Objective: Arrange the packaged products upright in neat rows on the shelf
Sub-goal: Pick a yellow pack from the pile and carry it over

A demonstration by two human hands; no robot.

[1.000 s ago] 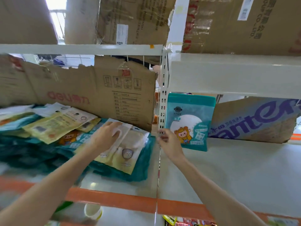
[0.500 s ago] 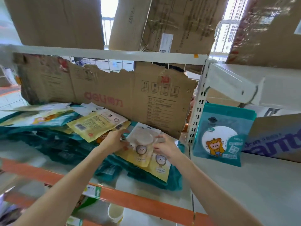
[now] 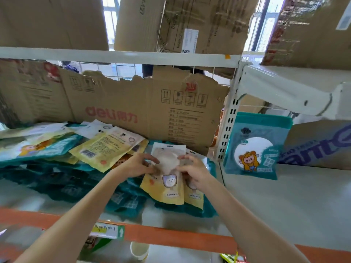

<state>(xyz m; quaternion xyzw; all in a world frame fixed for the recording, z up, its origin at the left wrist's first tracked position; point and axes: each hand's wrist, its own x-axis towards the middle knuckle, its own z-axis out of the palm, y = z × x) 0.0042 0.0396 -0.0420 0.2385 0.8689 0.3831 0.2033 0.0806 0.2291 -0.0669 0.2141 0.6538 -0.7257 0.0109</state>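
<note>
Head view showed left hand (image 3: 137, 165) and right hand (image 3: 193, 172), fingers curled, pinching opposite edges of a yellow pouch (image 3: 167, 177) lying atop the teal heap (image 3: 62, 179) on the shelf (image 3: 284, 205); lifting might drag neighbouring slick pouches off.

The pale shelf (image 3: 284, 205) with an orange front edge fills the lower frame. Left of centre, a loose heap of teal and yellow packets (image 3: 62, 173) lies flat; at right, one teal packet (image 3: 254, 147) stands upright.
</note>
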